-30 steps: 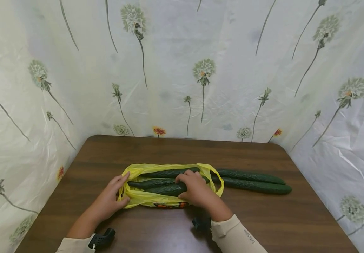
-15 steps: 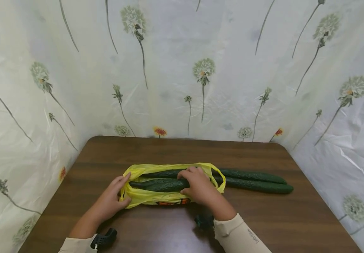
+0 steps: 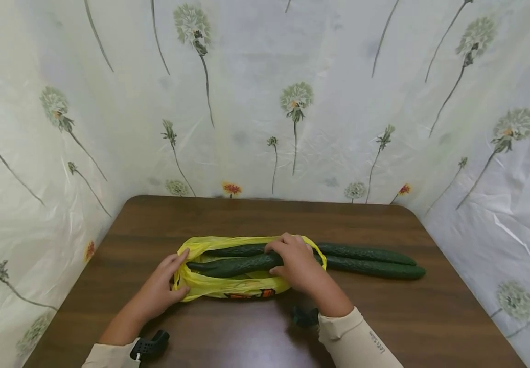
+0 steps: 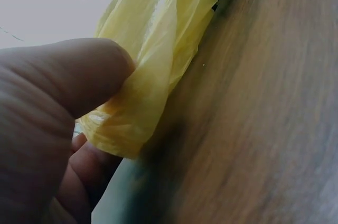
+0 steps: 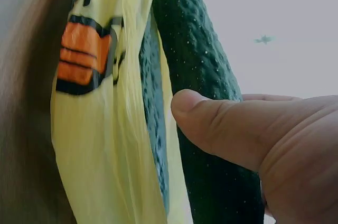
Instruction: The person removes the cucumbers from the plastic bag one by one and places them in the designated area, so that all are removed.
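Observation:
A yellow plastic bag (image 3: 228, 292) with orange and black print lies on its side on the table, its opening spread. My left hand (image 3: 161, 286) holds the bag's left end; in the left wrist view the thumb presses the yellow film with fingers behind it. My right hand (image 3: 299, 263) grips a dark green, bumpy cucumber (image 3: 237, 266) over the bag opening. In the right wrist view my thumb lies across that cucumber (image 5: 187, 39), and another cucumber (image 5: 153, 113) shows inside the bag. Behind the gripped one lies a further cucumber (image 3: 237, 250), partly hidden by my right hand.
Two long cucumbers (image 3: 370, 260) lie side by side on the brown wooden table (image 3: 265, 217), to the right of the bag. A pale dandelion-patterned sheet (image 3: 246, 102) hangs behind and beside the table.
My right hand has moved a little right and away from me, drawing the gripped cucumber along. The left hand keeps its place on the bag.

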### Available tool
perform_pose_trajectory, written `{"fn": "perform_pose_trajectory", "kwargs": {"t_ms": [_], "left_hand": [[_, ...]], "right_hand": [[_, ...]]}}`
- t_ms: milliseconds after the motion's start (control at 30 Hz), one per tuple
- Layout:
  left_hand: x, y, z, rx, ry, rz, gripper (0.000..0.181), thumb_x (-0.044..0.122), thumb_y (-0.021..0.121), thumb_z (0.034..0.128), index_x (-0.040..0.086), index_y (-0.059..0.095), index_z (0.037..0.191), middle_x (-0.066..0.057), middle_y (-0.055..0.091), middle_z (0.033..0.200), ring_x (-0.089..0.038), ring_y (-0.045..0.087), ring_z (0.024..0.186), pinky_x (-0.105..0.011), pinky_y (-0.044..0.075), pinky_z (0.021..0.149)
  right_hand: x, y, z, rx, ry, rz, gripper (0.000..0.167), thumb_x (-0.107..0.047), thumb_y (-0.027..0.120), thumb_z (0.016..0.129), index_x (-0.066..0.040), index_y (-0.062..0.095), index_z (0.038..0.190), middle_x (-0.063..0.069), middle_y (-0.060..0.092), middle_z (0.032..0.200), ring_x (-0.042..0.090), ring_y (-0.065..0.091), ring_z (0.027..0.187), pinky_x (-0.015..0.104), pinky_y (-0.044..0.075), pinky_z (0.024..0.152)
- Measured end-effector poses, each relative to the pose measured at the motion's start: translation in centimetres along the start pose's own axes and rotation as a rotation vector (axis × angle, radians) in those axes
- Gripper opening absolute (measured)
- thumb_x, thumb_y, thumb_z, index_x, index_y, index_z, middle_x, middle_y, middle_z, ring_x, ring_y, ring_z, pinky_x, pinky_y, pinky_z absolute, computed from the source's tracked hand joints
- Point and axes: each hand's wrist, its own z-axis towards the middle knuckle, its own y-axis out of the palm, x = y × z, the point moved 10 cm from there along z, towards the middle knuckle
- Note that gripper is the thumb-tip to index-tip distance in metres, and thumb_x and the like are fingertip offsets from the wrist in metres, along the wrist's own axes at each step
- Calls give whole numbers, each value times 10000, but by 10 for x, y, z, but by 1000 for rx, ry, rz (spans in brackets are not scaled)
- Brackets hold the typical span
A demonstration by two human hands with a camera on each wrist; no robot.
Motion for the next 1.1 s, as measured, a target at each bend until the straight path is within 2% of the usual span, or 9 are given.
{"fn": "perform_pose_trajectory", "kwargs": {"t_ms": [133,267,500,733,1000,1100], "left_hand": [[-3,-4,-2,8,-6,9,896,89,797,910,89,305,1659,-174,435,1474,-125,489,875,-255,466,650],[-3,-4,-3,2,-9,9,891,95,793,917,88,302,1660,-173,431,1474,-105,482,844,-257,461,634],[-2,-3,0,-5,-15,8,891,109,790,928,98,290,1666,-179,415,1481,-78,460,751,-264,451,635],[-1,-4,1,-10,-19,15,891,107,786,929,104,287,1668,-187,404,1489,-63,445,701,-264,451,630],[1,-2,2,-11,-24,23,892,116,789,928,109,289,1668,-190,400,1512,-181,509,905,-265,450,657],[0,1,1,-27,-35,13,890,129,781,937,114,279,1671,-199,386,1528,-213,520,926,-266,461,655]], "right_hand": [[4,-2,-1,8,9,19,442,-253,900,838,-306,703,1230,-38,587,1219,248,498,1114,492,417,907],[10,-4,-6,11,24,46,449,-245,903,835,-305,701,1232,-41,586,1235,276,495,1192,548,403,969],[27,-9,-16,13,77,75,457,-242,895,843,-293,702,1254,-23,580,1277,275,475,1179,471,375,897],[44,-8,-29,3,89,41,464,-252,893,841,-293,702,1262,-35,580,1238,264,474,1153,462,370,898],[61,-12,-44,2,104,46,452,-241,884,851,-287,701,1261,-41,578,1188,279,483,1160,488,389,891],[68,-11,-53,2,126,42,431,-244,884,852,-296,702,1240,-50,572,1165,279,482,1171,494,395,892]]}}
